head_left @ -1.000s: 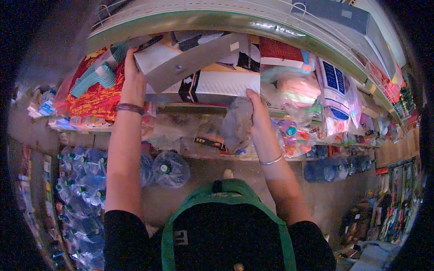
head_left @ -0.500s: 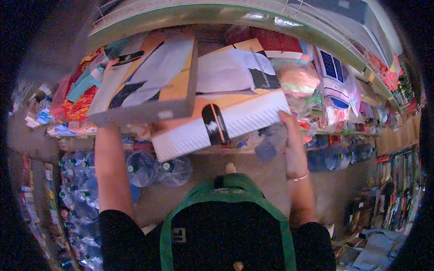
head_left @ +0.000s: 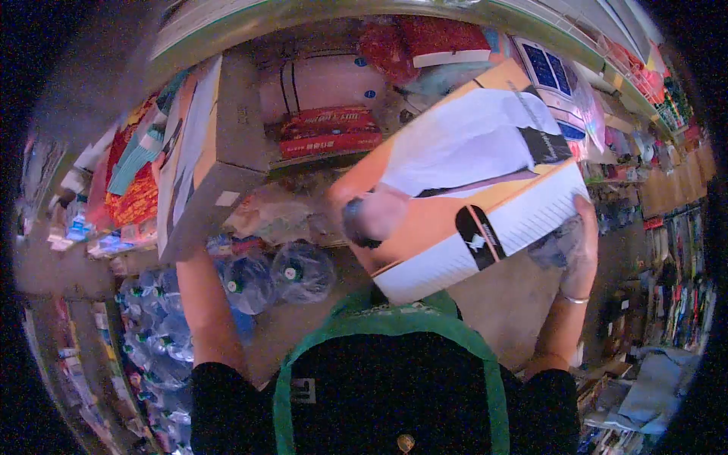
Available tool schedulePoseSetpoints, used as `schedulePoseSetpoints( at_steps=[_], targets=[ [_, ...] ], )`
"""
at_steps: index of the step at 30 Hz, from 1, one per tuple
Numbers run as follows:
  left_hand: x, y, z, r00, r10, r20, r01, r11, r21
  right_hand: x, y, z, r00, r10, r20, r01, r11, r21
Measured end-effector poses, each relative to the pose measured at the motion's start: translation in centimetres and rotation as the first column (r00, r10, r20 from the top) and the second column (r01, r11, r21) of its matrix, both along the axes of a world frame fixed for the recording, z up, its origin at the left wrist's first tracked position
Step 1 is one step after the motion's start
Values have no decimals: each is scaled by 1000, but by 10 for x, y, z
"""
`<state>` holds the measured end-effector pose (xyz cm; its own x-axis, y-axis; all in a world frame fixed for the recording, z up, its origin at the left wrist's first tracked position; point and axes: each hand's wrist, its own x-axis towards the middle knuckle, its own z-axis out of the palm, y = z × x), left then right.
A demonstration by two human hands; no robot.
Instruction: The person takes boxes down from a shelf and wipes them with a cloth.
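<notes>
My left hand [head_left: 158, 168] grips a cardboard box [head_left: 231, 125] that is tilted up on its side. Most of that hand is hidden behind the box; only a bit of it shows at the left edge. In front of me, my right hand [head_left: 582, 235] holds the right end of a white and orange box [head_left: 455, 182] with a picture of white clothing and a black label on its side. Below my right fingers hangs a crumpled grey-blue cloth [head_left: 553, 246], apparently in the same hand. The two boxes are apart.
Behind the boxes, a shelf holds a red box [head_left: 330, 130], a pale pink package [head_left: 326, 83] and plastic-wrapped goods [head_left: 557, 80]. Large clear water bottles [head_left: 303, 271] stand on the floor at lower left. A shelf edge [head_left: 318, 34] crosses above.
The boxes have moved apart: the left one tipped up to the left, the right one shifted right and nearer with my right hand. The red box and pink package now show between them.
</notes>
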<state>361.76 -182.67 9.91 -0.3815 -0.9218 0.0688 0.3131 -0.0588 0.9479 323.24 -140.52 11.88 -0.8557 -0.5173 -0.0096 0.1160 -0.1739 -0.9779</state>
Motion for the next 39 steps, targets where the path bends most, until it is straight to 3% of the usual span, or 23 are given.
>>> schedulePoseSetpoints(
  at_steps=[1,4,5,9,13,16,17,20,21,24,26,28,32,33,34,36,37,39],
  targets=[
    [-3,-1,1,1000,-4,4,4,1000,3,0,10,-1,994,-83,-69,86,995,41],
    [-13,-6,0,1000,-15,-23,16,999,45,-6,29,-6,993,-116,17,114,991,73],
    [-19,-6,-1,999,-19,-43,22,997,77,-18,41,-16,991,-133,-14,133,979,154],
    [-58,-36,-31,970,-33,-241,97,961,260,-7,43,-23,991,-134,-5,134,990,49],
    [-107,-72,-73,910,64,-409,17,981,192,-15,53,-40,981,-180,70,178,984,26],
    [-148,-66,-73,899,364,-245,-329,929,172,-9,50,-43,977,-174,120,180,983,-44],
    [-156,-71,-78,909,318,-270,-294,947,128,-8,50,-45,978,-173,116,181,982,-59],
    [-155,-92,-97,940,330,-84,-321,941,107,-15,56,-53,984,-151,96,155,987,-37],
    [-152,-75,-81,955,297,1,-291,938,190,-13,53,-51,987,-124,101,130,990,-50],
    [-144,-68,-74,948,319,3,-307,911,274,-6,45,-49,983,-136,125,146,987,-70],
    [-136,-64,-79,968,227,108,-237,967,88,-5,44,-47,976,-159,146,172,982,-77],
    [-130,-39,-67,960,245,139,-243,970,-27,-9,44,-55,971,-162,175,179,980,-89],
    [-120,59,-47,890,453,-50,-455,880,-138,-24,46,-84,978,-115,174,142,978,-151],
    [-112,76,-57,950,228,-214,-246,967,-63,-20,38,-82,979,-109,173,142,971,-191],
    [-101,97,-67,924,4,-383,-16,1000,-26,-19,38,-83,980,-71,185,108,974,-198],
    [-95,173,-54,654,-271,-706,456,886,82,-25,40,-85,978,16,209,29,977,-212],
    [-99,191,-49,767,-285,-575,388,920,60,-34,42,-87,987,51,151,-29,989,-147],
    [-103,217,-44,931,-246,-270,255,967,-1,-32,39,-85,972,53,229,-18,989,-150]
  ],
)
